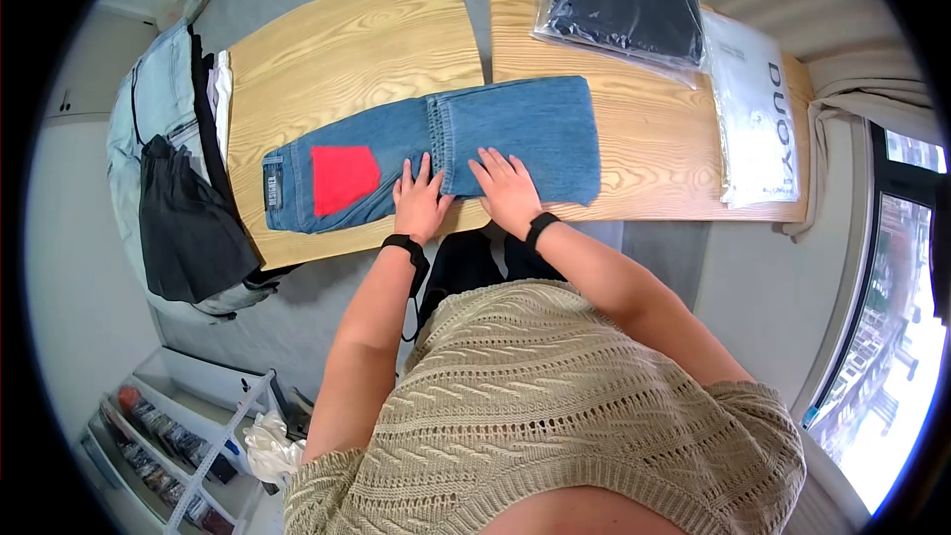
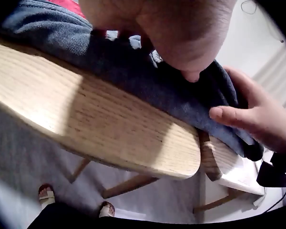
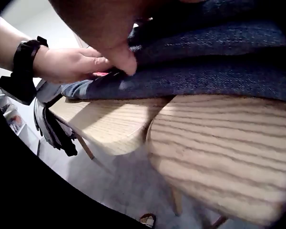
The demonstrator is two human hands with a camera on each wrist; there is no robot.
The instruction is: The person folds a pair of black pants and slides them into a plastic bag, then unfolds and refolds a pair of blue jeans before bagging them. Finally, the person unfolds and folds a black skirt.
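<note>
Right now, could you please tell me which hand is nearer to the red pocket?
Left. The left hand rests on the jeans, just to the right of the red pocket; the right hand rests farther right on them.

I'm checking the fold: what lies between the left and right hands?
A leg hem of the blue jeans lies between the left hand and the right hand in the head view.

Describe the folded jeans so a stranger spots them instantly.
Two wooden tables stand side by side. Spanning their gap, beneath the left hand and right hand, lie folded blue jeans. Their bright red pocket sets them apart from the dark bagged item.
</note>
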